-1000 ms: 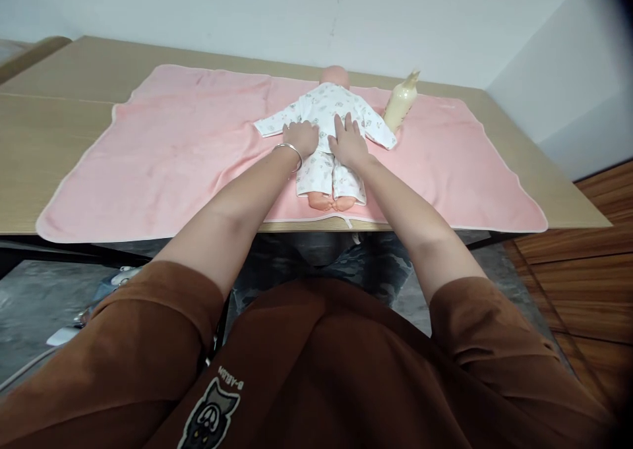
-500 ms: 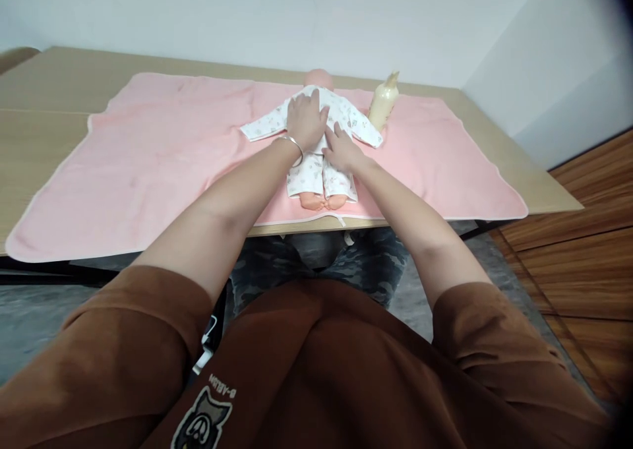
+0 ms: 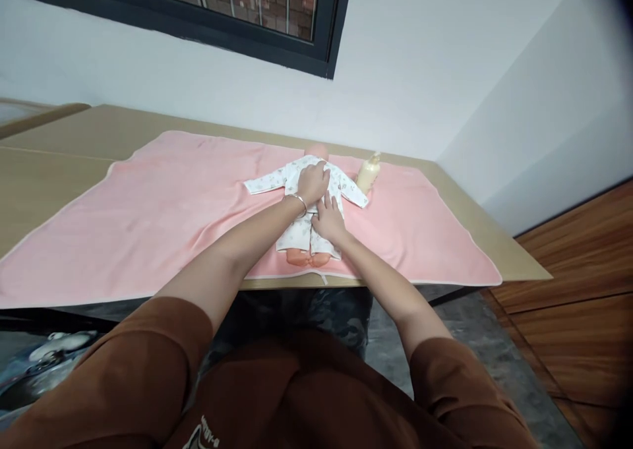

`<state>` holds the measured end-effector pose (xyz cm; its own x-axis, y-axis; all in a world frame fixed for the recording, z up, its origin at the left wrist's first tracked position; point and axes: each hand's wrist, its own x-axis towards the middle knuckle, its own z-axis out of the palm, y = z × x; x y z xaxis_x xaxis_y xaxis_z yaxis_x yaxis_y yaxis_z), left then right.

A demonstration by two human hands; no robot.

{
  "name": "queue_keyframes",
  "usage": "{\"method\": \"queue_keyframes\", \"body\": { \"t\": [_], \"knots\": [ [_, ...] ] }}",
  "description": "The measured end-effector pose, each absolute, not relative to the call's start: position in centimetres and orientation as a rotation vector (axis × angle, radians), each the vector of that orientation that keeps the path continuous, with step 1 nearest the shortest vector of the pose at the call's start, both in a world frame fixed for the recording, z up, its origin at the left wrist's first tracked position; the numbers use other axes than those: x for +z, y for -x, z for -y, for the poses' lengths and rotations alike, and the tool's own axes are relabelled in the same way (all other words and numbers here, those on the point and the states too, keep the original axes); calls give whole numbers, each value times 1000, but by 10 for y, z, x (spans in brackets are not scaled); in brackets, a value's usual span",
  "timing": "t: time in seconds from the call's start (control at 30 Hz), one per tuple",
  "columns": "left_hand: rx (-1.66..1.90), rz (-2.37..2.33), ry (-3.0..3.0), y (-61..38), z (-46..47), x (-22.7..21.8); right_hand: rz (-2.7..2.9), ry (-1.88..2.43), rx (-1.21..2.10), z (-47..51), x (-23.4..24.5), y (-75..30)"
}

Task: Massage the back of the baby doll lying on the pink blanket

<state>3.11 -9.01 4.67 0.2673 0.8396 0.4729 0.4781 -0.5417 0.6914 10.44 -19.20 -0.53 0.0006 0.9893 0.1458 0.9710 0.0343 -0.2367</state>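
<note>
Resting flat, fingers open and gripping nothing, left hand [image 3: 312,182] and right hand [image 3: 329,220] press the already clothed doll [image 3: 297,237]; bottle [image 3: 367,173] untouched beyond the fingertips.

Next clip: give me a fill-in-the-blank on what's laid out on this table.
1. The left hand and right hand both rest on the ____.
2. The bracelet is on the ____ wrist.
3. The blanket underneath is ____.
4. The bottle is at the person's ____ of it.
Missing words: doll; left; pink; right.
</note>
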Motion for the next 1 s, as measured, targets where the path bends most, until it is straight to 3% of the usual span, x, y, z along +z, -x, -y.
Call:
{"method": "queue_keyframes", "body": {
  "t": [0.2, 0.6, 1.0],
  "knots": [
    [1330, -987, -1025, -62, 77, 54, 2021, 1969, 158, 196, -3, -103],
    [744, -616, -653, -112, 67, 86, 1453, 1796, -309, 160, 62, -233],
    [694, -402, -476, -147, 58, 93, 1455, 1928, -295, 86, 79, -261]
  ]
}}
